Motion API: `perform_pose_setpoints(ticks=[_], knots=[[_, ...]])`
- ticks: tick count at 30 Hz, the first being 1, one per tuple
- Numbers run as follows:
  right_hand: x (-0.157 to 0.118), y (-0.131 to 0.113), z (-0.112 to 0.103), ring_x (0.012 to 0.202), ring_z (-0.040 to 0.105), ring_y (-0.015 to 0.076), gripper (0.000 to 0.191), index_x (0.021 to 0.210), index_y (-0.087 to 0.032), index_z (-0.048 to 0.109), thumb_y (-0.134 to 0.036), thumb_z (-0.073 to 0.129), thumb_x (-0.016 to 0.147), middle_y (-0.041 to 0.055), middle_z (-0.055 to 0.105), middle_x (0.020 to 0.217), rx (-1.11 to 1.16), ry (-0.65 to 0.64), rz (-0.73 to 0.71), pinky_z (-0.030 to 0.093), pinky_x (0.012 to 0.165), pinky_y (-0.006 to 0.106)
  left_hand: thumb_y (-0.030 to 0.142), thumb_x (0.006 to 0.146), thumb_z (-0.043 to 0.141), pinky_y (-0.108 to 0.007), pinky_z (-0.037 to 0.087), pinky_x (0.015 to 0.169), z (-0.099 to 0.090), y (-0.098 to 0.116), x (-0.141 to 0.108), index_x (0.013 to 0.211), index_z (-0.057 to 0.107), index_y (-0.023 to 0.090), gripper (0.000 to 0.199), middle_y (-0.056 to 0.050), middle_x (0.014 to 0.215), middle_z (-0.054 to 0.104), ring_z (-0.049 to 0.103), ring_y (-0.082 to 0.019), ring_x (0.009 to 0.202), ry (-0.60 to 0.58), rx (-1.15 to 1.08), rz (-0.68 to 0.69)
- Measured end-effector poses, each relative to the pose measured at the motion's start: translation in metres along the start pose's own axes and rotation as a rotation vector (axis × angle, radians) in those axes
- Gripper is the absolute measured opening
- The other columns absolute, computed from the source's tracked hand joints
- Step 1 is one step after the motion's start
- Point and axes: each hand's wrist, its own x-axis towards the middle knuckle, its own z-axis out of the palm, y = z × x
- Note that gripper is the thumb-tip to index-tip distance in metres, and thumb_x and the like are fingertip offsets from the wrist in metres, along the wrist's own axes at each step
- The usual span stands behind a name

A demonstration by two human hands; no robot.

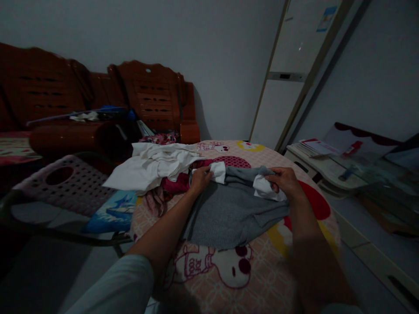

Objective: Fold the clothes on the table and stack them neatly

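Grey knit garment lies on the surface right of the white cloth pile, left hand nearer that pile, right hand farther, each grip closed on its far edge, apparently keeping it spread and taut.

The sweater is coloured grey, with white at its cuffs. The tablecloth is patterned in pink with pale lattice, cartoon figures, red and yellow. White is shown by the piled cloth; the chairs are finished in reddish brown. The bag is printed blue.
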Motion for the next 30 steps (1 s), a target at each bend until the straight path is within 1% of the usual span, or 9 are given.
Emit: perform_pose_setpoints(ticks=[5,8,11,15,19,21,24,27,30], knots=[[0.014,-0.015,-0.012,0.044,0.062,0.0169,0.027,0.086,-0.014,0.067,-0.026,0.065,0.062,-0.0007,0.063,0.054,0.107,0.299,-0.013,0.047,0.037,0.022,0.032,0.091,0.045,-0.030,0.054,0.060,-0.029,0.016,0.018,0.107,0.058,0.017,0.026,-0.002,0.077,0.064,0.064,-0.016,0.059,0.048,-0.431,-0.097],[0.041,-0.017,-0.008,0.060,0.069,0.0197,0.027,0.092,-0.015,0.065,-0.021,0.057,0.067,0.0018,0.067,0.067,0.007,0.381,-0.121,0.057,0.055,0.031,0.028,0.090,0.047,-0.031,0.056,0.071,-0.040,0.026,0.038,0.105,0.059,0.017,0.022,-0.004,0.086,0.066,0.066,-0.018,0.074,0.125,-0.334,0.027],[0.077,-0.016,0.004,0.085,0.070,0.0233,0.027,0.092,-0.013,0.066,-0.017,0.051,0.070,0.0087,0.071,0.087,-0.254,0.449,-0.314,0.058,0.079,0.039,0.020,0.087,0.049,-0.035,0.052,0.090,-0.040,0.035,0.061,0.107,0.064,0.015,0.026,-0.008,0.103,0.069,0.064,-0.023,0.099,0.179,-0.114,0.164],[0.114,-0.007,0.023,0.129,0.052,0.0254,0.051,0.122,-0.012,0.061,-0.013,0.047,0.072,0.0151,0.061,0.134,-0.483,0.299,-0.554,0.041,0.109,0.044,0.008,0.085,0.044,-0.043,0.037,0.112,-0.022,0.039,0.078,0.135,0.053,0.014,0.052,-0.013,0.138,0.058,0.050,-0.027,0.131,0.124,-0.001,0.300],[0.115,0.024,0.027,0.140,0.041,0.0237,0.065,0.141,-0.017,0.049,-0.015,0.048,0.076,0.0098,0.044,0.154,-0.552,0.151,-0.622,0.040,0.112,0.043,0.008,0.080,0.054,-0.046,0.030,0.118,0.001,0.029,0.060,0.149,0.035,0.011,0.071,-0.020,0.158,0.031,0.026,-0.029,0.149,-0.087,0.145,0.267],[0.100,0.043,0.022,0.131,0.052,0.0251,0.060,0.136,-0.016,0.055,-0.017,0.048,0.076,0.0114,0.053,0.146,-0.569,0.190,-0.551,0.046,0.106,0.043,0.011,0.082,0.057,-0.044,0.032,0.118,0.009,0.023,0.040,0.146,0.040,0.009,0.066,-0.022,0.156,0.035,0.032,-0.029,0.146,-0.221,0.222,0.251],[0.069,0.063,0.011,0.110,0.065,0.0267,0.051,0.123,-0.011,0.066,-0.016,0.047,0.076,0.0145,0.069,0.123,-0.652,0.308,-0.280,0.050,0.099,0.041,0.016,0.084,0.059,-0.041,0.037,0.114,0.017,0.027,0.004,0.134,0.052,0.010,0.051,-0.019,0.144,0.052,0.049,-0.027,0.135,-0.392,0.305,0.291],[0.041,0.068,0.000,0.104,0.068,0.0279,0.042,0.114,-0.010,0.072,-0.018,0.051,0.079,0.0157,0.073,0.112,-0.790,0.406,0.008,0.051,0.094,0.036,0.025,0.088,0.060,-0.036,0.045,0.106,0.022,0.051,-0.032,0.127,0.058,0.016,0.040,-0.012,0.132,0.063,0.059,-0.024,0.122,-0.546,0.319,0.437],[0.023,0.069,-0.009,0.101,0.070,0.0309,0.034,0.104,-0.010,0.075,-0.030,0.055,0.086,0.0211,0.074,0.106,-0.938,0.385,0.232,0.052,0.085,0.035,0.040,0.089,0.061,-0.033,0.050,0.094,0.027,0.081,-0.062,0.115,0.065,0.016,0.036,-0.011,0.118,0.069,0.065,-0.025,0.109,-0.698,0.374,0.522]])
